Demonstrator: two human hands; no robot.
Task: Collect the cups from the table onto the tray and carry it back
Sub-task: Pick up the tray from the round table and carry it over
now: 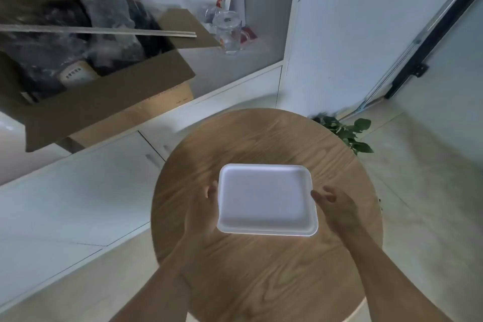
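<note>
One white tray (266,198), gripped by left hand (202,213) and right hand (339,208), above one round table (261,282).

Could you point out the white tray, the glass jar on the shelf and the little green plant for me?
white tray (266,201): head view, on its bare flat bottom.
glass jar (230,34): head view, on its clear side wall, below the lid.
green plant (350,133): head view, on its leaves, beyond the round table's far right edge.
</note>
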